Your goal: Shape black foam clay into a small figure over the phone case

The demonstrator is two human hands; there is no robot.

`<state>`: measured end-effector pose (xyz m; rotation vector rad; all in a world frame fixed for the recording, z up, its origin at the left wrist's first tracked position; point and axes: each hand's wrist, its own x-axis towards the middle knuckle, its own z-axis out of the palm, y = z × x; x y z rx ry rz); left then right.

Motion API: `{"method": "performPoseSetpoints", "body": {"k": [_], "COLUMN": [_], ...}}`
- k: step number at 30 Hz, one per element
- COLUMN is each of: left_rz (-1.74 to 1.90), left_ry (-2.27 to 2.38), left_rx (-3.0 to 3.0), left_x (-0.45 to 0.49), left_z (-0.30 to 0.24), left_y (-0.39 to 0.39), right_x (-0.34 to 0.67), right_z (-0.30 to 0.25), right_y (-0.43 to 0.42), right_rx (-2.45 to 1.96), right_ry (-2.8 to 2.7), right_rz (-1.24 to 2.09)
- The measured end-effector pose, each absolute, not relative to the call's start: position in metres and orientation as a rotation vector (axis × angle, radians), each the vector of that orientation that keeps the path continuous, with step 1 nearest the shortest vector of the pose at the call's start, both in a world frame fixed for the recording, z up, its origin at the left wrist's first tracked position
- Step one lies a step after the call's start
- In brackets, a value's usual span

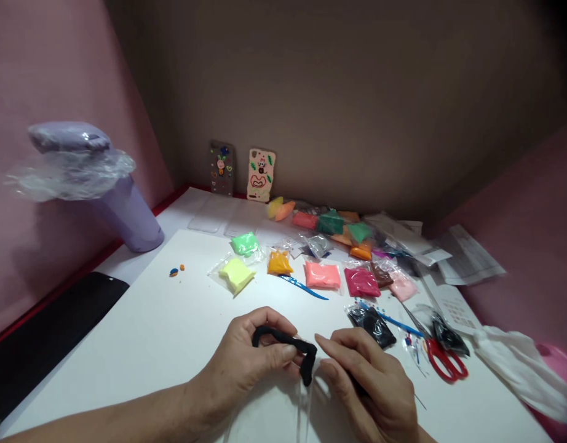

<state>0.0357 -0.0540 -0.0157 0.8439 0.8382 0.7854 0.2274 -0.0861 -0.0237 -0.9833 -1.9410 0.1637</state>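
My left hand point(251, 357) is closed on a clear phone case point(269, 412), its thumb pressing near the top edge. A black clay strip point(278, 334) runs along that edge and bends down at the right corner. Just right of this corner is my right hand point(376, 381), with thumb and index fingertips slightly apart and the other fingers curled. Something dark shows in its palm, too hidden to make out. A packet of black clay point(372, 325) lies beyond the right hand. The lower part of the case runs out of view.
Clay packets, including yellow point(237, 274), coral point(322, 275) and crimson point(362, 282), lie across the white table point(140, 344). Blue modelling tools point(306, 287) and red scissors point(447, 362) are among them. Two decorated phone cases point(261, 175) lean on the wall. A purple lamp-like object point(131, 215) stands left.
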Motion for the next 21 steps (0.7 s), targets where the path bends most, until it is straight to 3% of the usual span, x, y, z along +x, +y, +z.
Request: {"method": "performPoseSetpoints", "body": {"k": [21], "left_rz": [0.809], "left_ry": [0.849], "left_rx": [0.784], "left_x": [0.0373], "left_z": [-0.0138], "left_y": [-0.0523], "right_x": [0.2229], "right_z": [-0.0238], "right_y": [-0.0925], "right_rx": [-0.947], "right_ry": [-2.013], "right_rz": [-0.168]}}
